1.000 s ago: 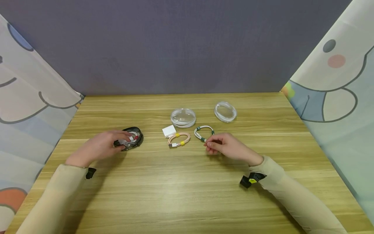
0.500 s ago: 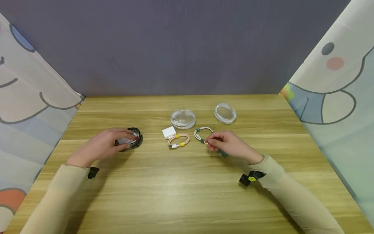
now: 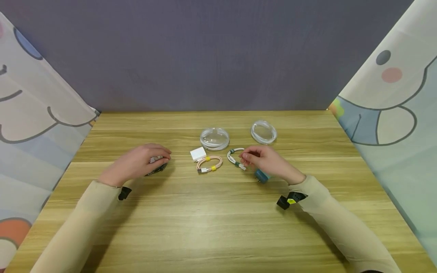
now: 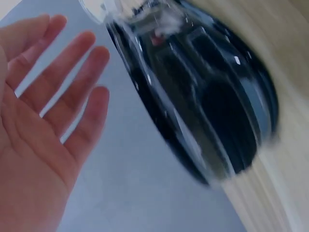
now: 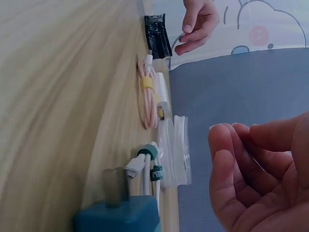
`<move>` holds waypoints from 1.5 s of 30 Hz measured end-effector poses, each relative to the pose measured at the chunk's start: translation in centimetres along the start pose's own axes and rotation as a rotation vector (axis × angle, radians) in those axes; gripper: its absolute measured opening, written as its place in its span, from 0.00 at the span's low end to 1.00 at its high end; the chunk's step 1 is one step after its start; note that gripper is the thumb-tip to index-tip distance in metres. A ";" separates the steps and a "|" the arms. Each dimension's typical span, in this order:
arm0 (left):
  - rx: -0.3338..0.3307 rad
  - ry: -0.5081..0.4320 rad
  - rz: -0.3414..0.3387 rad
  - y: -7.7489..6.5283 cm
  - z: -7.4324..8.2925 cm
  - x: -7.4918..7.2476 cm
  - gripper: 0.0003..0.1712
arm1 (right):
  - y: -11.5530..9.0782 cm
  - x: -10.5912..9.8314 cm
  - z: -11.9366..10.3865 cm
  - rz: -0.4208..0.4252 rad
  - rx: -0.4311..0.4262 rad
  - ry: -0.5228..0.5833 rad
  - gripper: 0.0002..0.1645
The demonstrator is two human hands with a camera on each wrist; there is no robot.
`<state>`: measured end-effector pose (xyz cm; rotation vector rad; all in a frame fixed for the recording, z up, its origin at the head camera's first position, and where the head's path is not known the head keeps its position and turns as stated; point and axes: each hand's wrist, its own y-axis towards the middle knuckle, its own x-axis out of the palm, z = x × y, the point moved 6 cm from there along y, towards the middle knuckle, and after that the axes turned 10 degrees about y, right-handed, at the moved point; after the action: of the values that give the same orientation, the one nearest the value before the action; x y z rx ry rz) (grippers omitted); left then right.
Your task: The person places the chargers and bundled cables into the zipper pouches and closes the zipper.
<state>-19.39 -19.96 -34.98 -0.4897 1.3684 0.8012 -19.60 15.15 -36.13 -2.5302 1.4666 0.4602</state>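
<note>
In the head view my left hand (image 3: 138, 163) hovers over a black bundled cable in clear wrap (image 3: 157, 169) and hides most of it. The left wrist view shows that hand's fingers relaxed and spread, apart from the bundle. My right hand (image 3: 268, 161) is above a blue charger plug (image 3: 261, 176) and beside a coiled white cable with green ties (image 3: 237, 164). Its fingers curl loosely, with nothing visible between thumb and fingertips in the right wrist view. There the plug's prongs (image 5: 116, 187) point up in the near foreground.
A white charger (image 3: 198, 153) lies beside a coiled pink cable with yellow ties (image 3: 214, 168), left of the white cable. Behind them are two coiled white cables in clear wrap, one central (image 3: 214, 146) and one farther right (image 3: 263, 141). A grey panel (image 3: 218, 57) stands behind the table.
My left hand has come off the black bundle, rising and shifting right over it. My right hand has drawn up slightly, and the blue plug beneath it has come into view.
</note>
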 end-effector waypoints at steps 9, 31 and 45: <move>-0.054 0.023 0.038 2.3 1.0 0.7 0.09 | 2.0 -0.5 -1.2 0.015 -0.027 -0.002 0.13; -0.193 -0.148 0.019 6.9 2.0 3.4 0.13 | 7.8 -0.1 -0.6 0.060 -0.082 -0.277 0.12; -0.243 -0.206 -0.054 7.6 1.2 5.0 0.17 | 10.1 1.0 0.0 0.005 -0.069 -0.520 0.16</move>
<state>-24.19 -13.05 -38.57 -0.6125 1.0696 0.9516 -27.90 9.25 -36.47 -2.2098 1.2682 1.0865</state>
